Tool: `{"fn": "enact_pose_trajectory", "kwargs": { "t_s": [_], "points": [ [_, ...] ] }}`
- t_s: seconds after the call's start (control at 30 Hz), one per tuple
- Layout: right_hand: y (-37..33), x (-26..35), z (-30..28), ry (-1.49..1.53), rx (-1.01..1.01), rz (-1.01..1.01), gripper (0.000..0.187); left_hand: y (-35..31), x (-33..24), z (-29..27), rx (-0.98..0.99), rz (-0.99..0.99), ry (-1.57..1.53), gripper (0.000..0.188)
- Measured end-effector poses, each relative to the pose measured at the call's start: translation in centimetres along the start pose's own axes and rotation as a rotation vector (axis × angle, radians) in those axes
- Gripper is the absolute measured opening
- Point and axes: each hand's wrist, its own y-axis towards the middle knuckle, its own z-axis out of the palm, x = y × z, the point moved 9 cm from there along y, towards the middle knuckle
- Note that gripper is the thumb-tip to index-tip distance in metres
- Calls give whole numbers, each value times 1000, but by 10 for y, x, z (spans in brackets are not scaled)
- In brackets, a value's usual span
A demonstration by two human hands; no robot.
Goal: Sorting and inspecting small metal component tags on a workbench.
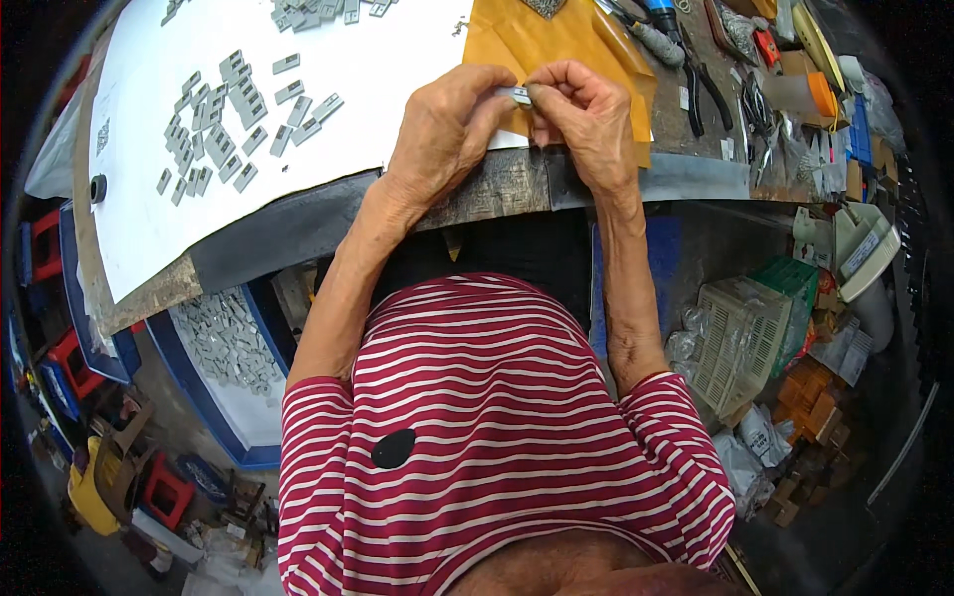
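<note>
Between my two hands, just over the table's near edge, is a small grey rectangular block (pixel 518 95) with a dark slot. My left hand (pixel 447 124) pinches its left end between thumb and fingers. At its other end, the thumb and forefinger of my right hand (pixel 588 114) close on it, partly hiding it. Under both hands lies an orange-yellow paper sheet (pixel 556 45), on the right edge of a white sheet (pixel 348 109). Many similar grey blocks (pixel 238 94) are scattered on the white sheet to the left, with more at the far edge.
Pliers (pixel 704 94), a blue-handled tool (pixel 663 15) and an orange-rimmed container (pixel 820 94) crowd the table's right side. A blue tray (pixel 260 452) full of small grey pieces sits below the table at left. A crate (pixel 740 338) stands lower right. A black ring (pixel 97 189) lies far left.
</note>
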Motion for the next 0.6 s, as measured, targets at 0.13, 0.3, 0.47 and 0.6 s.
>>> {"fn": "enact_pose_trajectory", "kwargs": {
  "t_s": [0.13,0.3,0.47,0.6],
  "points": [
    [0,3,-1,-80,-7,-35,7,1,-4,2,6,78,65,17],
    [1,3,0,-90,1,-54,6,2,-11,1,1,147,142,17],
    [-1,6,6,-76,2,3,11,0,-8,-10,-30,110,106,14],
    [-6,5,-5,-82,-83,71,15,0,-16,-22,-68,144,160,15]
  ]
}}
